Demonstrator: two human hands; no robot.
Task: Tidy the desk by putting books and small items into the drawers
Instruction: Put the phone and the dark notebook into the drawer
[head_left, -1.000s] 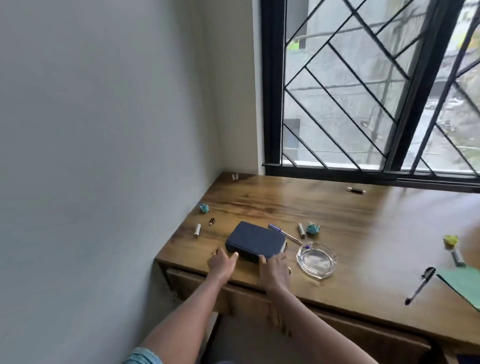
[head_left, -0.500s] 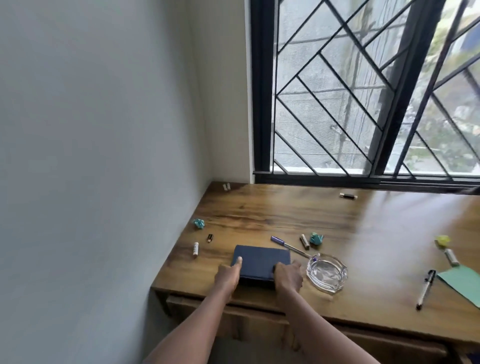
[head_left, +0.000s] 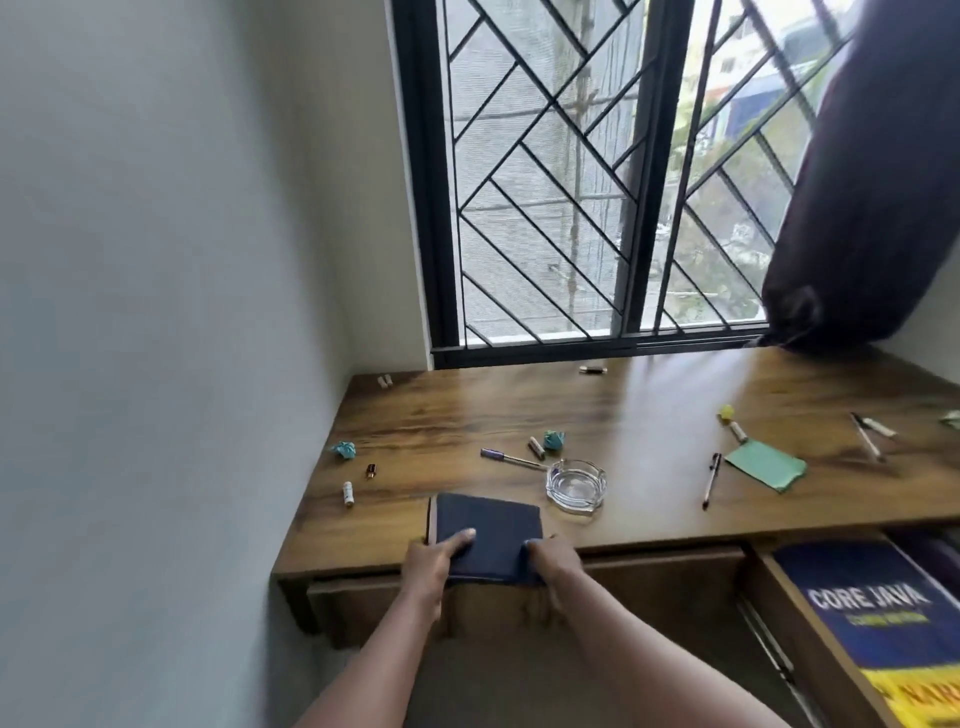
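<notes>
From the head camera, both hands are working at the front edge of the wooden bench (head_left: 649, 415). The dark blue book (head_left: 488, 525) is lying closed at that edge, its near end sticking out past the wood. The left hand (head_left: 434, 564) is gripping the book's near left corner, thumb lying flat on the cover and fingers curled underneath. The right hand (head_left: 553, 564) is clamping the near right corner in the same way, fingers wrapped round the edge.

Just beyond the book, to the right, a glass ashtray (head_left: 575, 486) is sitting on the bench, and a purple pen (head_left: 506, 457) is lying near it. A ball of teal paper (head_left: 553, 440) is resting just behind them. Further left, another teal paper ball (head_left: 345, 449) and a small white battery (head_left: 348, 493) are lying well apart from the book. Over on the right, a black pen (head_left: 710, 480) is lying beside a green sheet (head_left: 766, 465).

At lower right, a drawer (head_left: 769, 587) is standing pulled out, and a blue CORE JAVA book (head_left: 872, 613) is lying flat inside it.
</notes>
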